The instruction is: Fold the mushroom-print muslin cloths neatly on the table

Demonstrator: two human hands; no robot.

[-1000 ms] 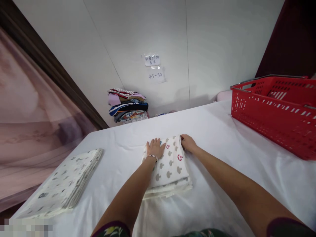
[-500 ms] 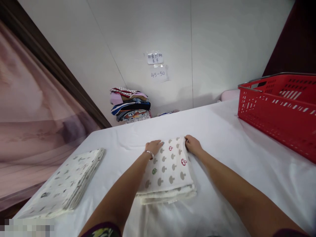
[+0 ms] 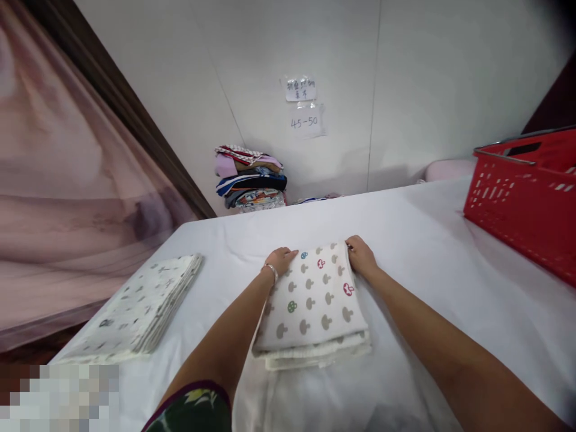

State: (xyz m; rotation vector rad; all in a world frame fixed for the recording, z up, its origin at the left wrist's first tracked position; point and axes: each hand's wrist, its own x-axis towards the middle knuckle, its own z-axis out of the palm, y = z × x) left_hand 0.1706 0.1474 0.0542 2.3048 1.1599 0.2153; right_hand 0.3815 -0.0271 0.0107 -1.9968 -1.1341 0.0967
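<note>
Together, two hands (image 3: 281, 260) (image 3: 361, 256), touching one mushroom-print cloth (image 3: 317, 300)

workroom, seemingly — wall labels (image 3: 307, 123), cloth stack (image 3: 252, 183), table (image 3: 405, 234)

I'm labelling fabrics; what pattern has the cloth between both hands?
White cloth, grey-beige mushrooms, a few red, green or blue; head view.

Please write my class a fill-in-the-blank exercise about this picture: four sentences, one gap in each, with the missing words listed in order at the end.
1. The folded cloth at the left hand and right hand is printed with grey and coloured ____.
2. A bracelet circles the person's ____ wrist.
3. The plastic basket is ____ in colour.
4. The lower paper sign on the wall reads ____.

Missing words: mushrooms; left; red; 45-50.
</note>
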